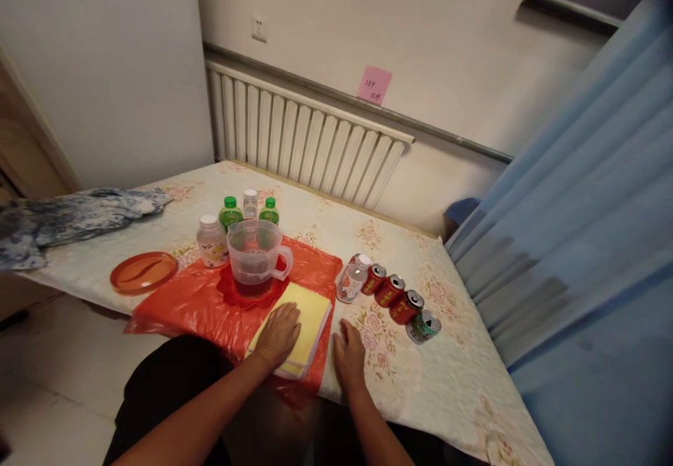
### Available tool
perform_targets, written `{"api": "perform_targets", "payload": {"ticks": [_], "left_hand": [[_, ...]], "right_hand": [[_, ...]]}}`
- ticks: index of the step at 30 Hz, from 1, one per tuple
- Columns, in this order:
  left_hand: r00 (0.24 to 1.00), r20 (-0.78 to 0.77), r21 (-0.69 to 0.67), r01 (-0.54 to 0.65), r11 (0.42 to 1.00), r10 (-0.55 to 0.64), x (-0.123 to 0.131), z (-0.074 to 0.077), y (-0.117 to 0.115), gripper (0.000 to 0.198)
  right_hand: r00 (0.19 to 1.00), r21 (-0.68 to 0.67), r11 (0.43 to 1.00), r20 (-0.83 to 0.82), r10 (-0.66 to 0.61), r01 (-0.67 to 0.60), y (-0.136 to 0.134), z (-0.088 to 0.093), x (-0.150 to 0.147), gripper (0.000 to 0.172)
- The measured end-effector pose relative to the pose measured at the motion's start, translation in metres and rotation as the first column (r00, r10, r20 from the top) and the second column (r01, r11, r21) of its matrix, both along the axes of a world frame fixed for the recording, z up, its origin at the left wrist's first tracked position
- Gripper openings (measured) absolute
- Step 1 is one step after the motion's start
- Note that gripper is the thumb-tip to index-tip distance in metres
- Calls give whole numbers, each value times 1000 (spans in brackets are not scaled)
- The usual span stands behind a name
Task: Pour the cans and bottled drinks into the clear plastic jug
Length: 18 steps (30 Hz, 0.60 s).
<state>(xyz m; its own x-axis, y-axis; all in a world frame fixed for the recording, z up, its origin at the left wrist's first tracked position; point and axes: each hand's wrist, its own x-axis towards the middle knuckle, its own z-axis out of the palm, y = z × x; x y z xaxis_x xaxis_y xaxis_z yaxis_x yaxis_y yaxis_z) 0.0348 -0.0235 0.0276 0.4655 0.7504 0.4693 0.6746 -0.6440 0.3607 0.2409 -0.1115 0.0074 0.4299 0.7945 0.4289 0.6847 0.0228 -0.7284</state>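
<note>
My left hand (280,333) lies flat on a folded yellow cloth (314,310) with pale edges, its fingers stretched out. The cloth rests on a red plastic sheet (194,305) spread over the table. To the right, my right hand (350,355) rests on the flowered tablecloth near the sheet's edge, fingers apart and holding nothing. Beyond the cloth stands a clear plastic pitcher (255,252) with dark liquid in its bottom, set on a red scalloped tray (231,293).
Several bottles, among them a white-capped bottle (212,245), stand around the pitcher. An orange plate (144,273) lies left. Right of the sheet, a clear bottle (352,282) and several cans, including a green can (423,327), form a row. A radiator (299,129) lines the wall.
</note>
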Motion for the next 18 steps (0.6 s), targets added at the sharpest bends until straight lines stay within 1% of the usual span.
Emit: {"api": "perform_targets", "payload": {"ticks": [4,10,14,18], "left_hand": [[996,32,-40,-76,996,77,-17,2,-9,29],[977,35,-121,-203,972,209,-48,7,-16,29],[969,23,-185,-237,954,245,-55,8,-15,28],[966,28,-242,-242,940,256,-54,9,-13,28]], "right_hand": [[982,17,990,130,134,-137,-14,7,-10,36],[931,19,956,235,281,-293,-20,25,-18,37],[894,-8,932,282,349,-361,-24,36,-23,40],[871,-30,923,320,373,-384,-26,38,-25,41]]}}
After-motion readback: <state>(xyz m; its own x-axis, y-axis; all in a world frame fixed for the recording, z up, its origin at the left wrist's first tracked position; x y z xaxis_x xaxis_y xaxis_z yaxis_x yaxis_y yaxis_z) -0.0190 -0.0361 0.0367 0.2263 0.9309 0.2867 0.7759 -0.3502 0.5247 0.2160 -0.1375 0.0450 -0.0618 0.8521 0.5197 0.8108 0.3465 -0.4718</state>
